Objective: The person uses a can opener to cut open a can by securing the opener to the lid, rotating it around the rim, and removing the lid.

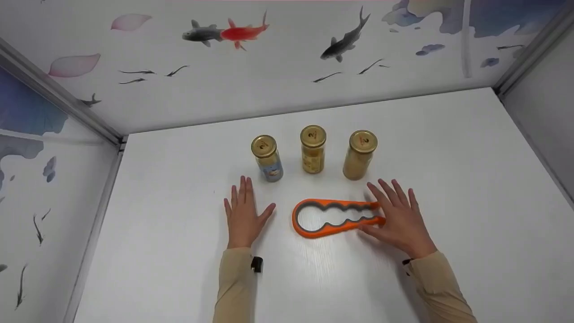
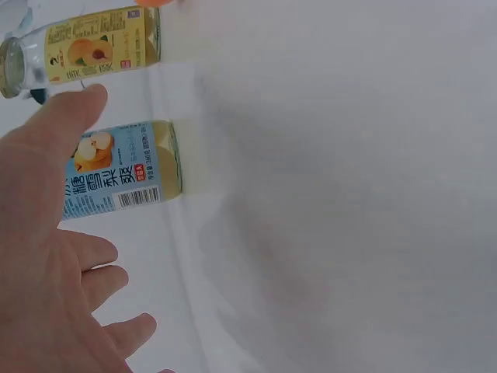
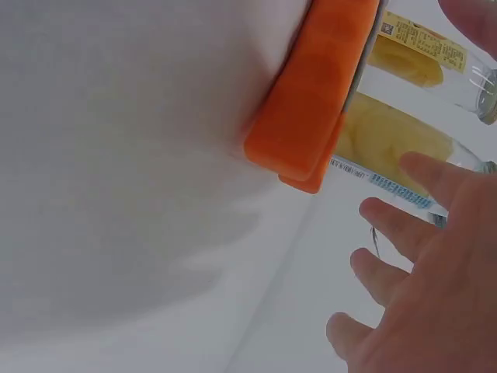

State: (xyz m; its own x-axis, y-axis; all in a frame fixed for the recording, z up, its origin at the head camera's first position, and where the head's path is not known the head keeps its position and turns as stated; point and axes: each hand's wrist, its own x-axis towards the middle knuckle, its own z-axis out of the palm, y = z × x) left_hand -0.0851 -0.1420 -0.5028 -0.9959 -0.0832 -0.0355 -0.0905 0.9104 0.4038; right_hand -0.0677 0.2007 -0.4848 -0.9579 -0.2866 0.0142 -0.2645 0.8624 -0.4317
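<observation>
Three glass jars with gold lids stand in a row: a blue-labelled left jar (image 1: 271,171) (image 2: 128,167), a yellow-labelled middle jar (image 1: 312,160) (image 2: 97,48) and a right jar (image 1: 356,167) (image 3: 380,140) of pale fruit. In front of them lies an orange jar opener (image 1: 332,230) (image 3: 311,101) with grey scalloped inner edges, its loop to the left. My left hand (image 1: 243,220) is spread flat-fingered just below the left jar, holding nothing. Fingers extended, my right hand (image 1: 399,222) hovers around the opener's handle ends, overlapping them in the head view, thumb below them.
The white table (image 1: 157,224) meets a back wall (image 1: 287,80) painted with fish and petals. Side panels (image 1: 45,202) stand at left and right. Each sleeved wrist carries a small black device (image 1: 257,264).
</observation>
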